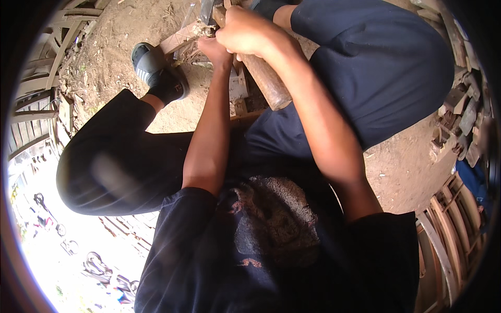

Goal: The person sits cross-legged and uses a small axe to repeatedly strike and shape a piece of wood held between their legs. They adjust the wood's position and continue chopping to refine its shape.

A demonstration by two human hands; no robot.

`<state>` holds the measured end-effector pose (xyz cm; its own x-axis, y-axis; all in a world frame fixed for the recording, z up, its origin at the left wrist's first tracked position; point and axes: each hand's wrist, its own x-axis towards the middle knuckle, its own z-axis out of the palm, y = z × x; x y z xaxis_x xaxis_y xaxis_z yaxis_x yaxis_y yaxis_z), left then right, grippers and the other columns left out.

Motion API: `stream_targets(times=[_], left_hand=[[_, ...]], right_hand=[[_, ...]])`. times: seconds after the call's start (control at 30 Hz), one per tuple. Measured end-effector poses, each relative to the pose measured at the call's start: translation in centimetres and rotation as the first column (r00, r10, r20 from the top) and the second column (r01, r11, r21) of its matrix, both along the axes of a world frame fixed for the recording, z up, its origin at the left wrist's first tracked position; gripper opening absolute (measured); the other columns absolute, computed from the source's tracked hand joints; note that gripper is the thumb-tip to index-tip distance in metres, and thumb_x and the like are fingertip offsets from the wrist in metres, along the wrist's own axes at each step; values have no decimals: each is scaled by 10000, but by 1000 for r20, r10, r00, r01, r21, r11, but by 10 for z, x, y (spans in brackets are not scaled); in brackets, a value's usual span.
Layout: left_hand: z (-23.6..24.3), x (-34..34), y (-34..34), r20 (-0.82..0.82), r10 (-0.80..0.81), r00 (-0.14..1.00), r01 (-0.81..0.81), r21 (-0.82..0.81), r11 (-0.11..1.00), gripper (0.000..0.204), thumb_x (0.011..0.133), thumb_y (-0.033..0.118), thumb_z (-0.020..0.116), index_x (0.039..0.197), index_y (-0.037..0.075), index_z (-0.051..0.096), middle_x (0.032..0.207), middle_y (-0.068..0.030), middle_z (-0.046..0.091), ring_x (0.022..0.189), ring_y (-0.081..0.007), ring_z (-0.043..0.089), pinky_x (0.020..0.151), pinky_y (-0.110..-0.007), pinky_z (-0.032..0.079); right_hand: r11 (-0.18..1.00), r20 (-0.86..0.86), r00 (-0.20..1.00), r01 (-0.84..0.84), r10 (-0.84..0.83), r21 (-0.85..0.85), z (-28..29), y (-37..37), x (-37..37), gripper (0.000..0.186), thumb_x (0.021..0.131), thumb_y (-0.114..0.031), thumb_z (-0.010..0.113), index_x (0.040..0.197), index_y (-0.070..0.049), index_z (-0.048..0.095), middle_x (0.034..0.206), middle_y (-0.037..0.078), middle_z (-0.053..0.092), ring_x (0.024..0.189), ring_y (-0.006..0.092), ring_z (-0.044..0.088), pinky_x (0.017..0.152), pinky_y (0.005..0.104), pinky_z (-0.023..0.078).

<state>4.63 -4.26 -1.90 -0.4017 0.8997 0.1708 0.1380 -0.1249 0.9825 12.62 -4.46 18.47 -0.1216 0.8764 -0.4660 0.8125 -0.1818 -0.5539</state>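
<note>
My right hand [244, 32] is wrapped round a thick wooden tool handle [269, 86]. Its blunt end slants down toward my lap, and its other end reaches the top edge of the picture. A grey metal piece [206, 11] shows beside that upper end; the tool's working head is cut off, so its kind is unclear. Just below and left of it, my left hand [213, 50] is closed, its fingers partly hidden, next to a pale, rough-cut piece of wood [180, 38]. Whether it grips that wood cannot be made out.
My legs are spread, with a dark sandal [151, 65] on my left foot on the dirt floor [104, 62]. Wood blocks [238, 87] lie between my legs. Wooden frames [34, 115] line the left, scraps [467, 112] and curved slats [449, 235] the right. Motorbikes [99, 266] stand at lower left.
</note>
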Motion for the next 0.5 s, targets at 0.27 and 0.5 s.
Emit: stream_targets(times=[0.27,0.5], left_hand=[[-3,8,-3,33,2,999,0,-59,998,443,674,164,764,519,17,376,539,11,460,513,-80,407,410,-314,301],[-24,-3,-8,-21,-96,995,95,-30,995,318,705,130,736,571,-10,484,584,10,505,539,-72,446,428,-287,325]], right_hand=[[987,-84,986,149,-144,56,-9,3,-11,319,766,-90,572,1036,69,633,989,286,653,932,382,666,789,432,535],[988,-156,977,140,-148,-58,23,-15,7,350,776,-89,569,1075,87,616,1044,292,639,1003,381,646,822,422,533]])
